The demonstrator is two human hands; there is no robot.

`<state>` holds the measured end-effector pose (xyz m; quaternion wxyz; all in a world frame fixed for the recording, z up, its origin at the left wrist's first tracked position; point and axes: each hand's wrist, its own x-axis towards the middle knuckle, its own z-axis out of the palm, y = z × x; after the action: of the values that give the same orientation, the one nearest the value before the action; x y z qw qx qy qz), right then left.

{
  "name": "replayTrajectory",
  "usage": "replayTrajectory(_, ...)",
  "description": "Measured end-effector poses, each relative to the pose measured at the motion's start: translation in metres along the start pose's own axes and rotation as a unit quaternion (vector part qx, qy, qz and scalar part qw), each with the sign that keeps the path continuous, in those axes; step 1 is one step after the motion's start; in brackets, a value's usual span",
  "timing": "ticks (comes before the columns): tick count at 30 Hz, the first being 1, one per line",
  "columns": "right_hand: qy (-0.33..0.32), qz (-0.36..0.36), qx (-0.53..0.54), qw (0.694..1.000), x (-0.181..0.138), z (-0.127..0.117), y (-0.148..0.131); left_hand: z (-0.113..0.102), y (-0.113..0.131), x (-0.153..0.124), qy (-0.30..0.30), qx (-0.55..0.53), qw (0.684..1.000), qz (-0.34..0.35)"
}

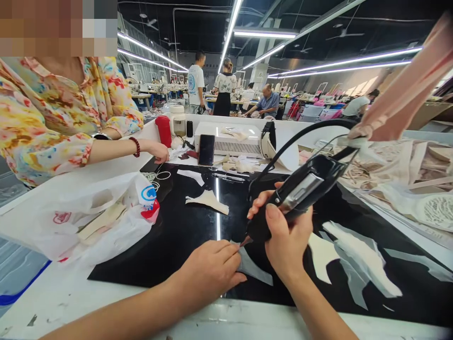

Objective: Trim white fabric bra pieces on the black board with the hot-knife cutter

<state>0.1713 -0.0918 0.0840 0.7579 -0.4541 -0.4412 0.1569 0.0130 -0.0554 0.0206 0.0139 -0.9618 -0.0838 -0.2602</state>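
My right hand (285, 236) is closed round a black corded hand tool (300, 191), its tip pointing down at a small translucent grey piece (253, 268) on the black work surface (184, 231). My left hand (208, 269) presses on that piece from the left, fingers drawn together beside the tool's tip. The tool's black cable (293, 139) loops up and to the right.
A person in a flowered shirt (53, 113) stands at the left, a hand (159, 152) on the table. A white plastic bag (88, 212) lies at the left. Cut fabric pieces (357, 257) lie on the right, a phone (206, 149) and red bottle (163, 131) behind. Other workers stand farther back.
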Motion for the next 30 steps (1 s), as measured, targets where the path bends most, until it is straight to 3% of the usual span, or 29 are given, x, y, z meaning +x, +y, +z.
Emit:
replayTrajectory(12,0.041,-0.011,0.006,0.999,0.002,-0.003,0.011,-0.002,0.001,0.0,0.004,0.018,1.0,0.004)
replayTrajectory(30,0.05,-0.018,0.038,0.998,0.006,0.002,0.009,-0.001,0.0,-0.001,0.01,0.014,1.0,0.005)
